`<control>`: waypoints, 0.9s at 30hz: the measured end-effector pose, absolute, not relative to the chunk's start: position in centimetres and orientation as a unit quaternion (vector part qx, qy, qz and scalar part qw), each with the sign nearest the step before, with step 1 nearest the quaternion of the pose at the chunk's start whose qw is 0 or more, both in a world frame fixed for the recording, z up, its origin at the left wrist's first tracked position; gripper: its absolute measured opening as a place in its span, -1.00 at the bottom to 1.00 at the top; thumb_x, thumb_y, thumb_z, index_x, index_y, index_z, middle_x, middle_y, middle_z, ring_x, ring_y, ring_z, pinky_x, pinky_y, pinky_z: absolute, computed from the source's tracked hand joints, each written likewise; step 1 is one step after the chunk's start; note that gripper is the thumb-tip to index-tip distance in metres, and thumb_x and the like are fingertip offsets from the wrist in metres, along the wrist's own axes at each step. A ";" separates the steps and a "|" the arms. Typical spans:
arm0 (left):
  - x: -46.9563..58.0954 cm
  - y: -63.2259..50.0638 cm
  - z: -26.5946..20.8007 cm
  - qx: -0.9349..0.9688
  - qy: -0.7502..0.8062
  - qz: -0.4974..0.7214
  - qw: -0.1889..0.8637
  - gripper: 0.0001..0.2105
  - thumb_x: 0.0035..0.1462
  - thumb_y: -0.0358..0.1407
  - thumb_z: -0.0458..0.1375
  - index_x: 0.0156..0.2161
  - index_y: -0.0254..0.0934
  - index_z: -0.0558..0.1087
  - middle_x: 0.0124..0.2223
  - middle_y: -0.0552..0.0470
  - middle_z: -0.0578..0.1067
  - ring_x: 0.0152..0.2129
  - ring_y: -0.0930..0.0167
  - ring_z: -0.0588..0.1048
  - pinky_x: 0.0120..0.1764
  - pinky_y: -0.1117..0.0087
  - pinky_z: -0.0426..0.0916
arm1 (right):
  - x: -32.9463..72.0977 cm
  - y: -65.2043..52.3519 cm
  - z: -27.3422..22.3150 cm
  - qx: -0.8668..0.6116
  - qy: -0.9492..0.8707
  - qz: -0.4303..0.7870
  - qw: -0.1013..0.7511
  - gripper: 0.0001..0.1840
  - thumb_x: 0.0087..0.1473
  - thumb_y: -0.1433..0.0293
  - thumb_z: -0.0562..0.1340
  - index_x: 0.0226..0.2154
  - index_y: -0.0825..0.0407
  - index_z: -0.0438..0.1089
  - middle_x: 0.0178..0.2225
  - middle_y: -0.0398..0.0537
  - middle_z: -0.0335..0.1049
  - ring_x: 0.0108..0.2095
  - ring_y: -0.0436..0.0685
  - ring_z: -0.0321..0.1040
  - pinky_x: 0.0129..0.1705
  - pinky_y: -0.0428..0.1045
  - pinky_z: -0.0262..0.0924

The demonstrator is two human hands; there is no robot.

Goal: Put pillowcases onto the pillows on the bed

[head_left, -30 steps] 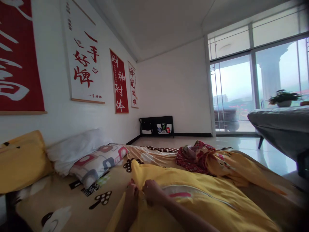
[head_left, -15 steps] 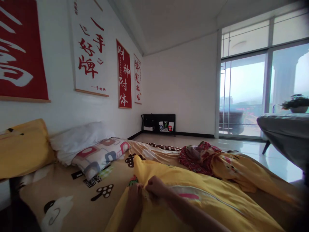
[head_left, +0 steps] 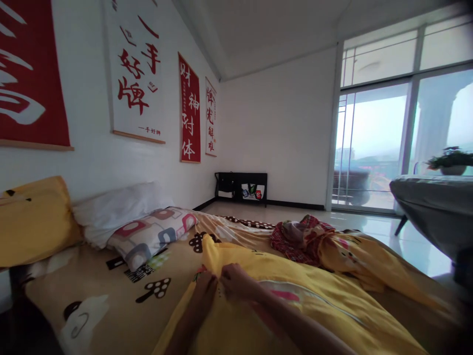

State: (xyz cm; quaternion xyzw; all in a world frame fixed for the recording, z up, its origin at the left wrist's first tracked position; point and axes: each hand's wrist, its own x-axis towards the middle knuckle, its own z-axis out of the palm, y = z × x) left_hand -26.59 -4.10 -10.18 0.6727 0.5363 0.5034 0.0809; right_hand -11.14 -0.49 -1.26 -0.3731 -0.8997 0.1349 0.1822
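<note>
A large, puffy yellow pillow (head_left: 318,296) with a printed pattern and a pale curved line lies across the bed in front of me. My left hand (head_left: 204,287) is closed on its edge near the far left corner, fingers pinching the cloth. Just beside it, my right hand (head_left: 234,280) is also closed on the same yellow fabric, its fingers bent and partly hidden. The two hands are nearly touching, with gathered cloth between them. Beneath the pillow spreads a tan bedsheet (head_left: 121,315) with brown and white prints.
To the left are a yellow pillow (head_left: 33,222), a white pillow (head_left: 118,204) and a patterned pillow (head_left: 155,235). Crumpled red plaid cloth (head_left: 291,241) and yellow cloth (head_left: 354,256) lie at right. Farther off stand a black rack (head_left: 254,182) and a grey covered table (head_left: 432,202).
My hands have shifted slightly up and the right hand's knuckles have turned, both still on the yellow cloth. The camera view has moved a little.
</note>
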 end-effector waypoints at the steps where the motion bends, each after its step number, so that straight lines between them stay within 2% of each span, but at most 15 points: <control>1: -26.7 -3.9 -9.4 0.677 0.532 0.502 0.075 -0.65 0.25 -0.03 -0.14 -0.39 -0.21 0.31 -0.33 -0.04 0.44 -0.32 0.32 0.38 -0.17 0.26 0.31 | -11.1 -0.4 -0.9 -0.375 -0.900 0.125 0.181 -0.73 0.02 0.46 0.12 -0.34 0.15 0.54 -0.38 0.01 0.52 -0.42 -0.01 0.27 -0.39 -0.12 -0.04; 7: -28.2 -3.1 -5.7 0.706 0.538 0.458 0.053 -0.67 0.22 -0.05 -0.10 -0.40 -0.22 0.32 -0.35 -0.02 0.44 -0.36 0.32 0.36 -0.20 0.25 0.28 | -10.8 1.0 1.0 -0.387 -0.904 0.077 0.162 -0.74 -0.02 0.44 0.15 -0.33 0.07 0.55 -0.31 0.02 0.55 -0.31 0.05 0.35 -0.36 -0.09 -0.06; 12: -29.3 -2.5 -8.0 0.691 0.536 0.483 0.022 -0.60 0.19 0.06 -0.09 -0.38 -0.22 0.37 -0.33 -0.08 0.46 -0.30 0.26 0.40 -0.13 0.19 0.30 | -8.0 1.8 -0.2 -0.411 -0.900 0.070 0.126 -0.75 -0.08 0.46 0.18 -0.37 0.05 0.57 -0.36 -0.01 0.56 -0.37 0.03 0.35 -0.40 -0.10 -0.07; 15: -29.4 -3.0 -9.4 0.700 0.525 0.483 0.025 -0.58 0.23 0.03 -0.13 -0.43 -0.22 0.35 -0.37 -0.07 0.45 -0.35 0.29 0.39 -0.20 0.24 0.30 | -4.9 1.8 -0.9 -0.434 -0.891 0.064 0.114 -0.77 -0.12 0.50 0.18 -0.43 0.07 0.56 -0.40 0.00 0.54 -0.40 0.03 0.33 -0.42 -0.10 -0.08; 20: -29.4 -4.5 -8.3 0.733 0.514 0.445 -0.005 -0.69 0.28 -0.15 -0.08 -0.42 -0.23 0.35 -0.35 -0.03 0.44 -0.34 0.33 0.38 -0.22 0.30 0.23 | 1.3 1.6 -1.1 -0.455 -0.880 0.056 0.123 -0.82 -0.12 0.50 0.18 -0.51 0.06 0.52 -0.47 -0.06 0.49 -0.42 0.01 0.27 -0.38 -0.11 -0.04; 24: -29.8 -4.4 -7.6 0.742 0.515 0.429 -0.022 -0.69 0.28 -0.16 -0.08 -0.41 -0.22 0.38 -0.35 -0.01 0.45 -0.34 0.33 0.38 -0.21 0.31 0.22 | 6.2 1.4 -1.1 -0.479 -0.862 0.045 0.159 -0.83 -0.07 0.50 0.15 -0.47 0.09 0.47 -0.39 -0.06 0.46 -0.36 0.00 0.26 -0.29 -0.13 0.04; 27: -30.6 -3.4 -8.0 0.738 0.509 0.441 -0.034 -0.66 0.27 -0.13 -0.09 -0.43 -0.23 0.38 -0.37 -0.01 0.45 -0.36 0.33 0.39 -0.24 0.32 0.23 | 9.7 1.3 -1.1 -0.505 -0.843 0.041 0.181 -0.82 -0.05 0.51 0.11 -0.48 0.09 0.43 -0.41 -0.08 0.43 -0.38 0.00 0.24 -0.32 -0.13 0.05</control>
